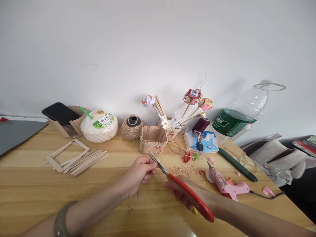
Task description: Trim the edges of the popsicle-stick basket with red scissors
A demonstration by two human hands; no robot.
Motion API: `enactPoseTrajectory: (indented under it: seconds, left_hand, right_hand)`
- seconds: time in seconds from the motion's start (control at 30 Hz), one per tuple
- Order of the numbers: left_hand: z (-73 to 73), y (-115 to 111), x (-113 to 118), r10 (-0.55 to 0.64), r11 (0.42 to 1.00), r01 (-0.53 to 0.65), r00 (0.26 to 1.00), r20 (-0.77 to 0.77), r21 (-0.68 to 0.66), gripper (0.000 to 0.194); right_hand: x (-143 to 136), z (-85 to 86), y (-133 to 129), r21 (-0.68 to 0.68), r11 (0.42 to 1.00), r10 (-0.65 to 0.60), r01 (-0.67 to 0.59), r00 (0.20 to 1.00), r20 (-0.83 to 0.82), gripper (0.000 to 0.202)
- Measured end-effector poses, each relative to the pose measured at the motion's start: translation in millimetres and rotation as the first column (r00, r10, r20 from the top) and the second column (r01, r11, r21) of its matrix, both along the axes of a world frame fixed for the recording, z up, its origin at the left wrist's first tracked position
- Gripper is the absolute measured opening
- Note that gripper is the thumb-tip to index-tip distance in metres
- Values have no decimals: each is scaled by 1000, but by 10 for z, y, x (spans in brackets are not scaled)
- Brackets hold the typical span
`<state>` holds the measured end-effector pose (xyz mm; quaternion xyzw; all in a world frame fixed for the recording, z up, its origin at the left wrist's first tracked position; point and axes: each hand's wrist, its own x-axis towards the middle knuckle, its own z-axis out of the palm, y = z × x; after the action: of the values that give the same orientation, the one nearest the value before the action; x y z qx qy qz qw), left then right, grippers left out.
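My right hand [181, 192] is wrapped round the handles of a pair of scissors [192, 196] with red and yellow grips. The scissor blades point up and left, their tips close to the fingers of my left hand [142, 172]. That hand is closed in a pinch; a small pale bit shows at the fingertips, too small to name. Just beyond the tips sits a small box made of wooden craft sticks [153, 140]. Little wood shavings [182, 170] lie scattered to the right of the blades.
Craft sticks [90, 161] and a stick frame [55, 164] lie at left, near a white coconut-shaped container [99, 128]. A twine ball [132, 126] and paper flowers [192, 96] stand by the wall. At right are a pink glue gun [228, 187], a green cutter [238, 164] and a large bottle [240, 112].
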<state>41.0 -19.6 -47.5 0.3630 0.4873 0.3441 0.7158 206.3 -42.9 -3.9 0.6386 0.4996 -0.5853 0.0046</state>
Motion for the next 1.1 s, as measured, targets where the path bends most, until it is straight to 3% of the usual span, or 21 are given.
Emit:
enactPoseTrajectory:
  seconds: [0.33, 0.43, 0.53, 0.83, 1.0, 1.1]
  left_hand:
    - [-11, 10, -10, -6, 999, 7, 999, 42, -33, 19]
    - [12, 22, -16, -19, 998, 21, 999, 45, -51, 21]
    - [46, 29, -29, -53, 995, 57, 997, 49, -87, 24]
    - [96, 17, -26, -93, 987, 100, 994, 60, -128, 26]
    - [35, 53, -38, -72, 988, 79, 996, 57, -135, 22]
    - [-19, 95, -52, -62, 987, 70, 996, 61, -146, 19]
  right_hand:
    - [-16, -20, 43, -85, 995, -53, 53, 999, 6, 36]
    - [8, -23, 40, -136, 988, -91, 78, 991, -95, 34]
    - [35, -7, 32, -109, 994, -54, 32, 978, -202, 39]
    - [40, -25, 17, -77, 997, -46, 27, 966, -253, 43]
    - [32, -125, 115, -290, 953, -160, 90, 960, -229, 31]
    - [21, -191, 209, -396, 915, -168, 75, 964, -206, 28]
